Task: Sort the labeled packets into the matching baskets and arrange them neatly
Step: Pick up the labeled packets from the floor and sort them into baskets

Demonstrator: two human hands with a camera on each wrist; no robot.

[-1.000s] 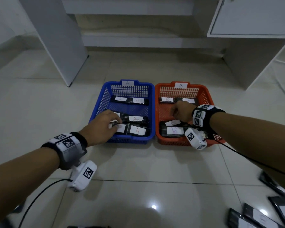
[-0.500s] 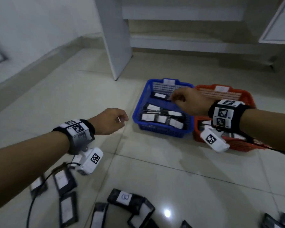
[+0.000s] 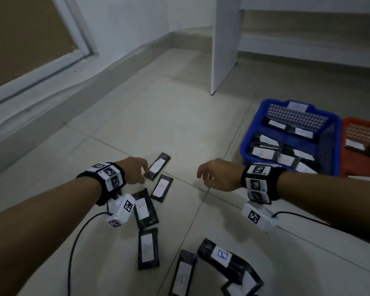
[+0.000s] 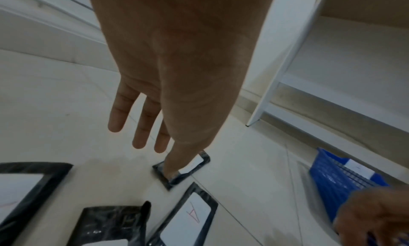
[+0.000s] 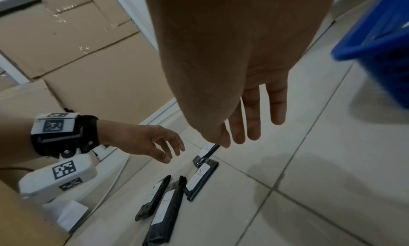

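Packets (image 3: 159,165) flat, black, glossy; blue basket (image 3: 291,137) meshed

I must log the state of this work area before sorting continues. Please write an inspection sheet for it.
Surface: pale tiled floor, glossy.
Job's things: blue basket holding labeled packets; orange basket beside it; loose black packets on the floor, one marked A, one marked B.
Clutter: nothing seen.
Hands: left hand open, a fingertip at the farthest packet; right hand open, holding nothing.
Cables: black wrist-camera cables.
Surroundings: white furniture panel, cardboard boxes.
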